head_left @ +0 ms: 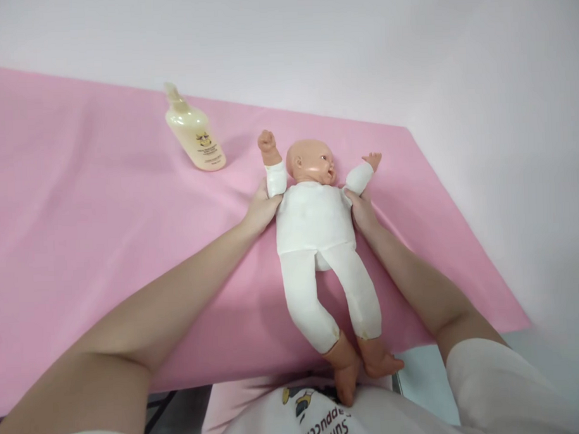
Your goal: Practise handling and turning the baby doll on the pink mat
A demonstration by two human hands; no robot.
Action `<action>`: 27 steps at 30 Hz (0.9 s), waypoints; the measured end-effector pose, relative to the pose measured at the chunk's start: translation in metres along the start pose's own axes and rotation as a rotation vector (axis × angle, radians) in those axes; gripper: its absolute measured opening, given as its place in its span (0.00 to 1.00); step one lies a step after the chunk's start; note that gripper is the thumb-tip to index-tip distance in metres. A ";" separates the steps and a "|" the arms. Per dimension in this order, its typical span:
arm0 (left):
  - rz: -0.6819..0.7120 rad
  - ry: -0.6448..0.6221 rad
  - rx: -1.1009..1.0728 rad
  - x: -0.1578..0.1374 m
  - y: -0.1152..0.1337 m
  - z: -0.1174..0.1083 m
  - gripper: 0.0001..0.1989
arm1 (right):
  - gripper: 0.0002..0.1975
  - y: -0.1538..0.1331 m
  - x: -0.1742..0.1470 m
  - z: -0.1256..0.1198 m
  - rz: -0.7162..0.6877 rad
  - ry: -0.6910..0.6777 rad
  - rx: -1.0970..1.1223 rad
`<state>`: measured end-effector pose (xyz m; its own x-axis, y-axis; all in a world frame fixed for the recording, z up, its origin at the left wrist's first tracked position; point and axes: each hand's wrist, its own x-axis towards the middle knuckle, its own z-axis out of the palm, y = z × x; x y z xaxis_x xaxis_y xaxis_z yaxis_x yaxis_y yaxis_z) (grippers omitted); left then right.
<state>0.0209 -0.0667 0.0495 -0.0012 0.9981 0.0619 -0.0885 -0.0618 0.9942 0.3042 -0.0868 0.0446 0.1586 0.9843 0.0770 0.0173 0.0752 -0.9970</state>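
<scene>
A baby doll (pixel 314 219) with a white cloth body lies on its back, its head turned to the right and its feet hanging past the table's near edge. My left hand (pixel 264 208) grips the doll at the arm and shoulder on the left, the thumb over the front. On the opposite side my right hand (pixel 362 209) is closed around the doll's other upper arm, its thumb near the shoulder. The fingers of both hands are partly hidden behind the doll.
A yellowish pump bottle (pixel 199 136) with a cartoon label stands behind and left of the doll. Pink cloth covers the table (pixel 105 242), whose right edge slants toward me. A pale wall (pixel 479 77) rises behind. My shirt is close against the near edge.
</scene>
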 end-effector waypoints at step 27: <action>0.052 -0.035 0.116 0.001 -0.002 0.000 0.25 | 0.22 -0.033 -0.020 0.022 0.141 0.076 -0.114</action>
<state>0.0214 -0.0658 0.0479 0.0324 0.9929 0.1147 0.0262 -0.1155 0.9930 0.2793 -0.1051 0.0759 0.2418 0.9685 -0.0593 0.1002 -0.0857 -0.9913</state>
